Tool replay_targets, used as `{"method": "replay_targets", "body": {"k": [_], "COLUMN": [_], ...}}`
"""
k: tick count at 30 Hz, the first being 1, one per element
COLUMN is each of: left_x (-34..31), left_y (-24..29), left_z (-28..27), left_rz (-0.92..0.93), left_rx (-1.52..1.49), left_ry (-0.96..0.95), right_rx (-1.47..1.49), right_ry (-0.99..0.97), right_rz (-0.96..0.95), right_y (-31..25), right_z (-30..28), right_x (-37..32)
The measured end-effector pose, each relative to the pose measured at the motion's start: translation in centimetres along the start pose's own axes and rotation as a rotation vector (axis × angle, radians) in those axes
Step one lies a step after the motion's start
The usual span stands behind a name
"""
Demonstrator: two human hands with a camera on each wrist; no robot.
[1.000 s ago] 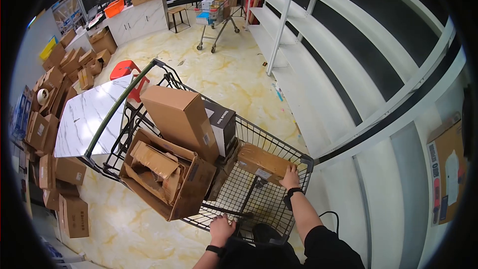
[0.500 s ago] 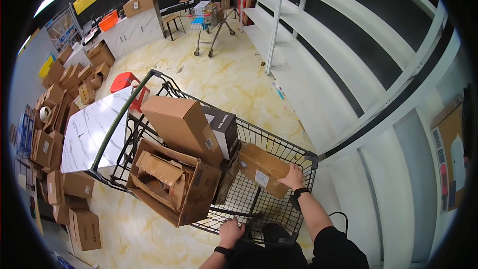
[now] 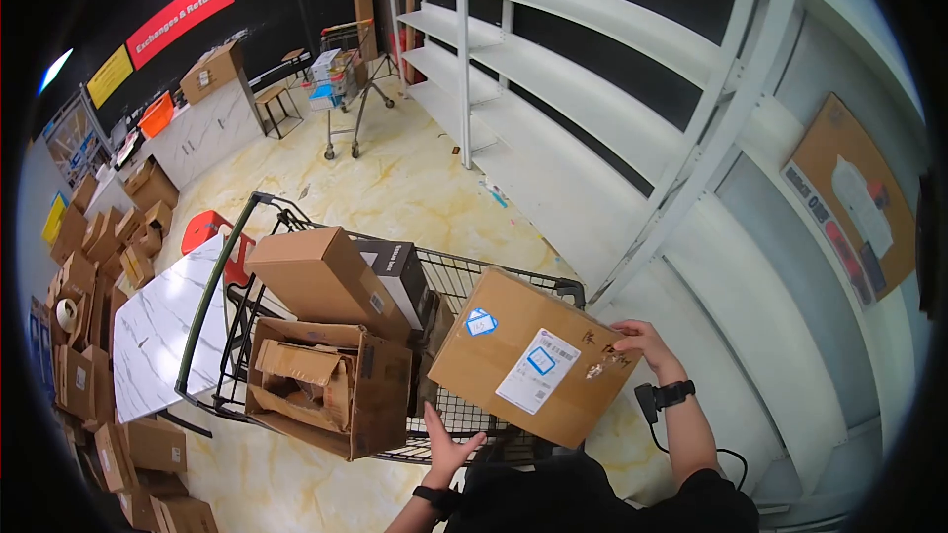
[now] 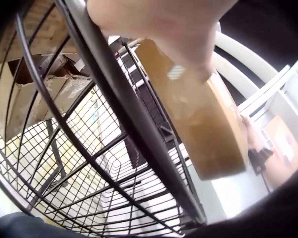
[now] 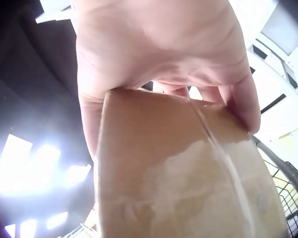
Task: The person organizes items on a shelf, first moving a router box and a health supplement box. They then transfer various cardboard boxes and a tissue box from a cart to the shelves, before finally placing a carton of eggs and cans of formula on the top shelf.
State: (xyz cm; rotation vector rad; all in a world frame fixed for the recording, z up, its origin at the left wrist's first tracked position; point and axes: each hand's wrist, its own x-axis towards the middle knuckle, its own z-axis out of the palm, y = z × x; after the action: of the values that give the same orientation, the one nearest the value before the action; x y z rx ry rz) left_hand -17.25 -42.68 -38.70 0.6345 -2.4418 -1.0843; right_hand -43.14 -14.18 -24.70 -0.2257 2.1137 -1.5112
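My right hand [image 3: 647,347] grips one end of a brown cardboard box [image 3: 533,336], thumb on one face and fingers on the opposite one, as the right wrist view shows. The box, with a white shipping label [image 3: 536,372] and blue-marked stickers, is tilted up above the black wire shopping cart [image 3: 570,288]. My left hand [image 3: 449,449] is at the cart's near side with thumb and fingers spread, below the box's left corner. In the left wrist view this hand [image 4: 164,20] is over the cart's rail [image 4: 124,106] and overlaps the box [image 4: 203,134].
Inside the cart stand an open carton [image 3: 390,390] with torn cardboard, a tall brown box [image 3: 311,266] and a black-and-white tissue box [image 3: 400,281]. White shelving [image 3: 553,178] runs along the right. A marble-patterned table [image 3: 163,336], a red stool [image 3: 205,230] and stacked cartons [image 3: 79,375] are at left.
My right hand has lifted the box from the cart basket, bringing it up and nearer with its labelled face showing. My left hand has left the cart's rail and spread its fingers. The view has turned right.
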Motion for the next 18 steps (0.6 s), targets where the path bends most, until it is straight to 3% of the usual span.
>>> {"method": "replay_targets", "body": {"k": [2,6,9,10,12,15,18], "left_x": [0.5,1.6,1.7,2.1,2.7,3.4,4.0], "left_y": [0.5,4.5,4.6,6.8,10.8,10.8,11.4], "left_z": [-0.4,-1.9,-0.6,-1.4,-2.8,-1.7,-0.6], "left_rz": [-0.092,-0.151,-0.157,-0.151,-0.460,-0.445,-0.386], "left_rx": [-0.616,-1.175,-1.113,-1.110,-1.181,-1.252,-1.279], "left_ry": [-0.212,-0.375,-0.412,-0.442,-0.458,-0.468,-0.471], "right_rx": [0.166,0.276,0.262,0.220,0.188,0.273,0.466], "right_ry": [-0.009,-0.014,-0.025,-0.014,0.022,0.104,0.318], "right_rz": [0.013,0.012,-0.033,-0.051,-0.063,-0.023,-0.087], "right_y": [0.4,0.0,-0.2,-0.4,-0.5,-0.5,0.3], "right_z": [-2.0,-3.9,-4.3,-4.3,-4.3,-4.0,-3.0], "right_x": [-2.5,-6.9,-9.1,-9.7,-10.8,-12.4,-14.4]}}
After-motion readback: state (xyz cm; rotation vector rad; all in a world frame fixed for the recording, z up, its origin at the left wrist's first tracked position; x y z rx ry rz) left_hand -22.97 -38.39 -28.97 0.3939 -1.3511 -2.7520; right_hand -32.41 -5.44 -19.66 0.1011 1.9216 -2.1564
